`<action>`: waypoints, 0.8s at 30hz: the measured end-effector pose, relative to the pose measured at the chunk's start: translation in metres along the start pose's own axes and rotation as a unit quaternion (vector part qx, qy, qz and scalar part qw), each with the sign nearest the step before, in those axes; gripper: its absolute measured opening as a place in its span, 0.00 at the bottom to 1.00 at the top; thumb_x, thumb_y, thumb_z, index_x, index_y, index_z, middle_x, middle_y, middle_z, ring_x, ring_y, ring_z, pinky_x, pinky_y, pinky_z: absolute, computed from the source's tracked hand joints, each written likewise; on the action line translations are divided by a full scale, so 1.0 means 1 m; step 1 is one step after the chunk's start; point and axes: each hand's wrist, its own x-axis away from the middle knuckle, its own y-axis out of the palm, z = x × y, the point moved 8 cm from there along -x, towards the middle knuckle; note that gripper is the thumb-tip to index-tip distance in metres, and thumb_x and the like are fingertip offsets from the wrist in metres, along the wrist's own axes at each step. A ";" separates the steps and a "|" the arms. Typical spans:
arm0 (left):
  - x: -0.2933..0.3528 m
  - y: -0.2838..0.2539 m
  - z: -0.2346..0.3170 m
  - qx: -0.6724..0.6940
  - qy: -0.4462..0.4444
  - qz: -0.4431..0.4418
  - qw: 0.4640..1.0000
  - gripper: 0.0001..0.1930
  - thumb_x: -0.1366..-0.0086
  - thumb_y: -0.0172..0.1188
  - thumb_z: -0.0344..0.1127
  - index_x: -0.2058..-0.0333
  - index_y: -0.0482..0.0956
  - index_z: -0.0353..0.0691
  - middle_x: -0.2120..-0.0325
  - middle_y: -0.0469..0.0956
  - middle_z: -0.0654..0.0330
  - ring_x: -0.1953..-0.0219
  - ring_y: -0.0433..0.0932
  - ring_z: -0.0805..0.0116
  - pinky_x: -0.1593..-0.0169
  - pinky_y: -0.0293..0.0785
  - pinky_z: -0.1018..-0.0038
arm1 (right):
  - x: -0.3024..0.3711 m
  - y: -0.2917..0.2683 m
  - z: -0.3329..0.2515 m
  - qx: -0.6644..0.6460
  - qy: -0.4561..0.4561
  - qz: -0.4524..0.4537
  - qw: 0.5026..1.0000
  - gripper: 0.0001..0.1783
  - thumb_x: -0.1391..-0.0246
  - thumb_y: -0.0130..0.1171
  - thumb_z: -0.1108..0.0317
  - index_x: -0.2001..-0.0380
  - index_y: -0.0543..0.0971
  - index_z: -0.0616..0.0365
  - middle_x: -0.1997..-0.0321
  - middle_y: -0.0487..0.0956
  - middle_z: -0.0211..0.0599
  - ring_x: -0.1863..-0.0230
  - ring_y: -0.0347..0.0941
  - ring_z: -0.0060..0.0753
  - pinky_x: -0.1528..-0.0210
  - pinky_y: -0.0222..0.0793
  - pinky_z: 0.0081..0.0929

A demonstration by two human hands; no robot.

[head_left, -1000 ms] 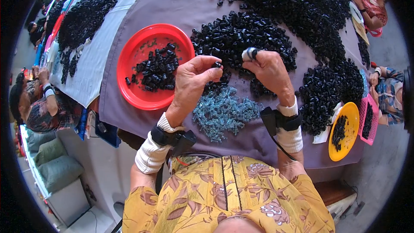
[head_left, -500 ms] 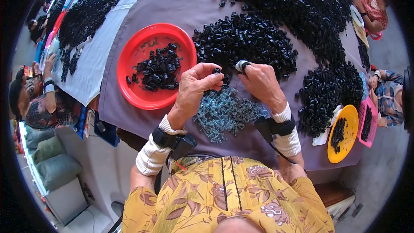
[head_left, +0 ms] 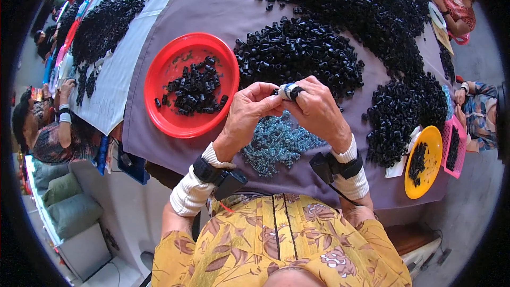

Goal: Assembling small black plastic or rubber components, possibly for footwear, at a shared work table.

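Now | left hand (head_left: 247, 116) pinches black piece (head_left: 275, 92) | right hand (head_left: 322, 109), earlier apart, meets left; grip unclear

One red plate (head_left: 154, 81), one yellow plate (head_left: 433, 150), one pink mesh tray (head_left: 461, 144), black pieces (head_left: 300, 53) beyond counting

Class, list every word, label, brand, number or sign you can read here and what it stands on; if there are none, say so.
No readable text.
White cloth: faint marks near its corner, too blurred to read.
Red plate and yellow plate: no lettering visible.
Black pieces: too small to tell.
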 end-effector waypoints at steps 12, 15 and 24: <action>0.001 0.003 0.007 0.029 0.050 -0.002 0.998 0.10 0.41 0.58 0.27 0.59 0.73 0.35 0.68 0.78 0.58 0.67 0.79 0.71 0.59 0.77 0.73 | 0.024 0.003 0.038 -0.252 0.239 0.066 0.935 0.08 0.51 0.59 0.69 0.69 0.77 0.63 0.75 0.78 0.45 0.74 0.74 0.44 0.71 0.68 0.33; 0.002 0.003 0.009 0.007 0.061 0.005 0.998 0.11 0.41 0.58 0.27 0.59 0.73 0.34 0.68 0.79 0.58 0.67 0.79 0.71 0.60 0.77 0.73 | 0.019 0.003 0.028 -0.171 0.213 0.026 0.962 0.08 0.51 0.59 0.70 0.70 0.77 0.64 0.74 0.78 0.44 0.72 0.74 0.45 0.68 0.68 0.35; 0.005 0.006 0.014 0.026 0.062 0.001 0.998 0.12 0.41 0.60 0.28 0.58 0.74 0.35 0.68 0.79 0.57 0.68 0.79 0.72 0.62 0.78 0.75 | 0.013 -0.011 0.006 -0.040 0.069 0.066 0.995 0.07 0.54 0.59 0.72 0.70 0.77 0.63 0.71 0.78 0.43 0.68 0.73 0.45 0.62 0.66 0.34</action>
